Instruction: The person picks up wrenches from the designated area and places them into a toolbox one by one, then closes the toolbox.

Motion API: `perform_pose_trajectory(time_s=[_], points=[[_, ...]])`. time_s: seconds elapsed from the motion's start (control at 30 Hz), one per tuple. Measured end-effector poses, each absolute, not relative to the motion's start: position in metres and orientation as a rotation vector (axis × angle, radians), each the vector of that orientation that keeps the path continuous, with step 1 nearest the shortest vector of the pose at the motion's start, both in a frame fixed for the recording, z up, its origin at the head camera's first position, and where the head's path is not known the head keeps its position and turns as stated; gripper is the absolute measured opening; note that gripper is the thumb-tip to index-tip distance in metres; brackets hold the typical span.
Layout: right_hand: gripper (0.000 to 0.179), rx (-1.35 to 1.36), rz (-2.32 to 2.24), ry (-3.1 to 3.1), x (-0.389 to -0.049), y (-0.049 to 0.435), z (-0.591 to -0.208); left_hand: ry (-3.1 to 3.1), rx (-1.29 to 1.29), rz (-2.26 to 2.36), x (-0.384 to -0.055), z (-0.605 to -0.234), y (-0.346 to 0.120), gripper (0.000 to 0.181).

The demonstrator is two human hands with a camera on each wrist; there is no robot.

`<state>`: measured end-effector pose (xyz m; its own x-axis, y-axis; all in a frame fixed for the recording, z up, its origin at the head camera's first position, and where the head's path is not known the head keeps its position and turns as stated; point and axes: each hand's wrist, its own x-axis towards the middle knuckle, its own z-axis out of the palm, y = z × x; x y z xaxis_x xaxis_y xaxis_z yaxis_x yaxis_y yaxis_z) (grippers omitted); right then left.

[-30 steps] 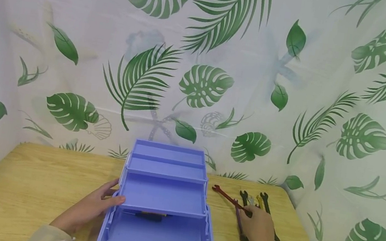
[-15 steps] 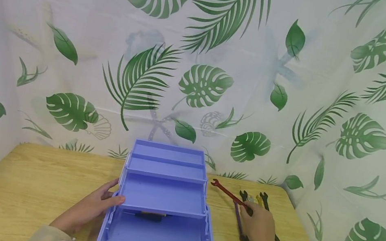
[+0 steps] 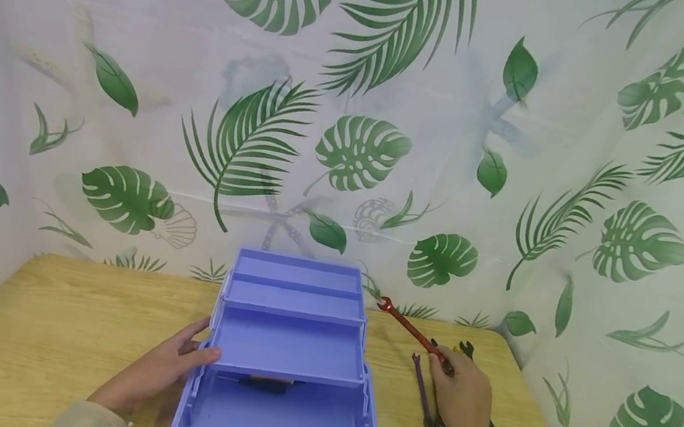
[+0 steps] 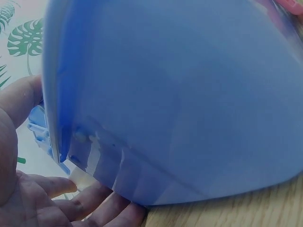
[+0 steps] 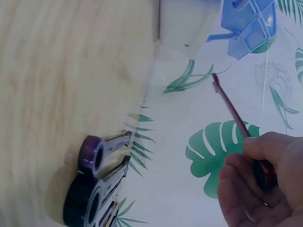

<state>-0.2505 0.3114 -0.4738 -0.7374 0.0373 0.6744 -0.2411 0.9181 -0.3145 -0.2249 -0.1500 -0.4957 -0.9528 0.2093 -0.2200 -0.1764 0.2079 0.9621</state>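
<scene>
Your right hand (image 3: 461, 403) pinches the red wrench (image 3: 411, 331), lifted off the table (image 3: 51, 318) just right of the open purple toolbox (image 3: 285, 366). Your left hand (image 3: 158, 371), fingers relaxed, steadies its tray. Other wrenches (image 3: 424, 399) remain unpacked.

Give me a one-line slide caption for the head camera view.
Right hand lifts a red wrench while the left hand steadies an open purple toolbox.
</scene>
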Motion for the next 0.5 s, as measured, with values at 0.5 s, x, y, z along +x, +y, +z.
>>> perform_pose_trajectory(time_s=[0.5], points=[[0.015,0.278,0.549,-2.163,-0.248,0.304,-0.459,2.192,0.063,1.805,-0.225,-0.496,-0.149,0.088]])
